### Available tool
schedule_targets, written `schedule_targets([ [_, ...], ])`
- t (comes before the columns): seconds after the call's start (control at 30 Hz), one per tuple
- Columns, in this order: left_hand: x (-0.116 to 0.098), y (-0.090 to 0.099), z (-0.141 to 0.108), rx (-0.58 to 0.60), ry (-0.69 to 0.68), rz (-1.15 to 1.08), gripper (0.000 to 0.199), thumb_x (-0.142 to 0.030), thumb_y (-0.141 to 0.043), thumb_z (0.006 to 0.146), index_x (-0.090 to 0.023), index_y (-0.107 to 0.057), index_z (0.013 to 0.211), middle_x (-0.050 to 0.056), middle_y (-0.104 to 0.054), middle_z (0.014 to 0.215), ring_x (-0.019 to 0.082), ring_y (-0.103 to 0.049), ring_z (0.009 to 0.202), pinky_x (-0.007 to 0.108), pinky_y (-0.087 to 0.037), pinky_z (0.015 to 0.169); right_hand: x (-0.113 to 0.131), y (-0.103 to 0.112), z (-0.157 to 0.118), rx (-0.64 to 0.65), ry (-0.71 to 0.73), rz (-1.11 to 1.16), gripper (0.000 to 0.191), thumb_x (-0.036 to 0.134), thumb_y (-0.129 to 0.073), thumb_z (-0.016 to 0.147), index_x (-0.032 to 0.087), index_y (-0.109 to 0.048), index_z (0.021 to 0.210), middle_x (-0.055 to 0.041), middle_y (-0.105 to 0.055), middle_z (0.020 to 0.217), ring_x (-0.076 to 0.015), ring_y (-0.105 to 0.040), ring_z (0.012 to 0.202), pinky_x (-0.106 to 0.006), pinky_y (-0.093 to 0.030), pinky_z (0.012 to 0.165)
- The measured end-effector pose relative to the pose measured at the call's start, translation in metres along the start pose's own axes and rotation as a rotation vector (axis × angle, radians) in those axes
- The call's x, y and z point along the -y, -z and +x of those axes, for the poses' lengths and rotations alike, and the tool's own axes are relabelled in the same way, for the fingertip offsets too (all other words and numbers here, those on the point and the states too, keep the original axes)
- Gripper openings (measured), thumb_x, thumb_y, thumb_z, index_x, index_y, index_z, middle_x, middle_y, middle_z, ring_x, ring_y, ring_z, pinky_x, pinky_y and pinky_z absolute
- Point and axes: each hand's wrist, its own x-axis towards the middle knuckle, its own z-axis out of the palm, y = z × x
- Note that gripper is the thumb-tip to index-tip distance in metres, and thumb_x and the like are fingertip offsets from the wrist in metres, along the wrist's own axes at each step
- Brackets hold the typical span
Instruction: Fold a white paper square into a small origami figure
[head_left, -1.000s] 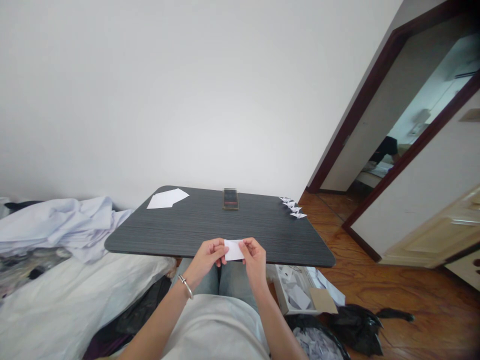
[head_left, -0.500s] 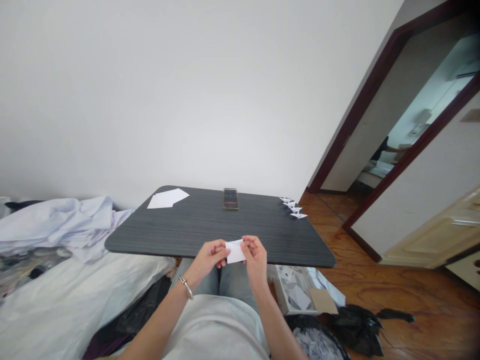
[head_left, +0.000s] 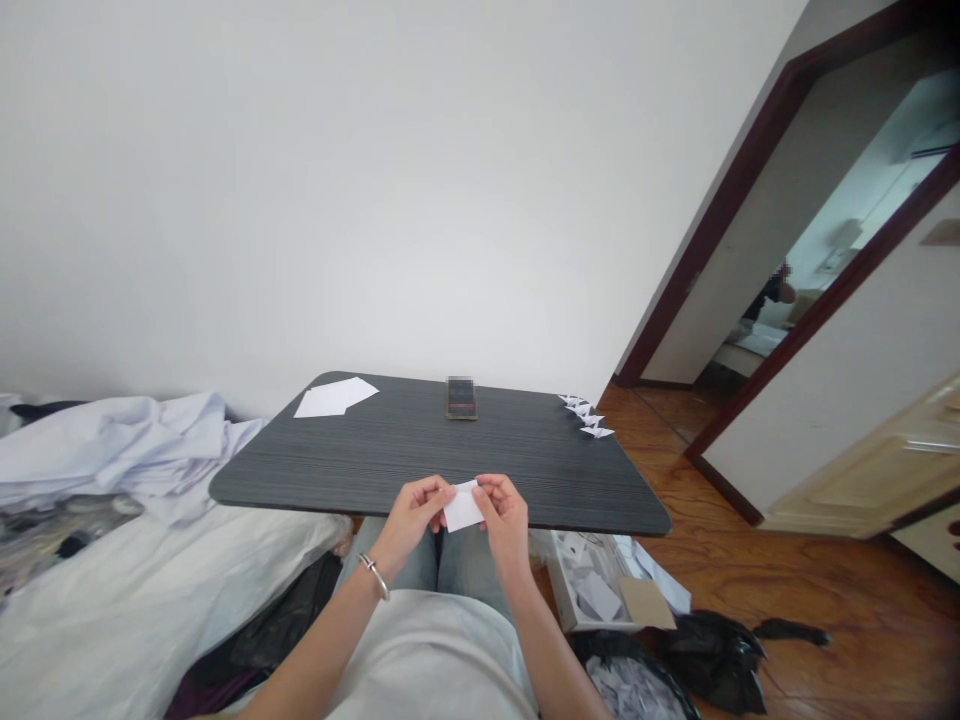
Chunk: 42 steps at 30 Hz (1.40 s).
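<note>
Left hand (head_left: 416, 510) and right hand (head_left: 504, 512) pinch small white paper (head_left: 463, 510) between them, one at each side, thumbs on top. Paper slightly askew, over near edge of desk (head_left: 337, 462). Silver bracelet (head_left: 375, 576) on left wrist. Far left of desk: overlapping white sheets (head_left: 334, 397). Far middle: dark phone-like device (head_left: 461, 400). Far right: row of folded white pieces (head_left: 596, 432), close together. Lower right, beyond desk: open box (head_left: 600, 626), black bag (head_left: 712, 655) near it on wooden floor (head_left: 825, 580).
</note>
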Motion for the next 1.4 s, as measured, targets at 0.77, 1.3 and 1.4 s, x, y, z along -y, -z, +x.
schedule_targets([
  [0.77,-0.0021,-0.0023,-0.0023,-0.020,0.028,-0.070,0.027,-0.036,-0.058,0.071,-0.012,-0.059,0.058,0.000,-0.056,0.050,0.008,-0.048,0.047,0.017,-0.034,0.043,-0.0027,0.0012,0.0013,0.016,-0.049,0.028,0.026,0.035,-0.054,0.076,0.015,-0.050,0.061,0.0058,-0.045,0.045,-0.0054,-0.036,0.039,-0.017,-0.025,0.037],
  [1.3,-0.0050,-0.0055,-0.0039,-0.040,0.074,-0.093,0.022,-0.033,-0.063,0.065,-0.012,-0.060,0.059,0.000,-0.058,0.052,0.008,-0.049,0.049,0.016,-0.034,0.043,-0.0008,0.0001,0.0029,-0.105,0.006,0.074,0.020,0.033,-0.057,0.074,0.018,-0.048,0.083,0.0091,-0.044,0.043,-0.0061,-0.036,0.035,-0.017,-0.026,0.035],
  [1.4,-0.0008,-0.0064,-0.0024,-0.117,0.078,-0.107,0.023,-0.034,-0.064,0.064,-0.013,-0.059,0.057,0.000,-0.058,0.050,0.008,-0.049,0.047,0.016,-0.033,0.041,-0.0006,-0.0017,0.0017,-0.113,0.032,0.065,0.020,0.032,-0.056,0.075,0.019,-0.045,0.086,0.0094,-0.044,0.045,-0.0066,-0.037,0.036,-0.017,-0.026,0.035],
])
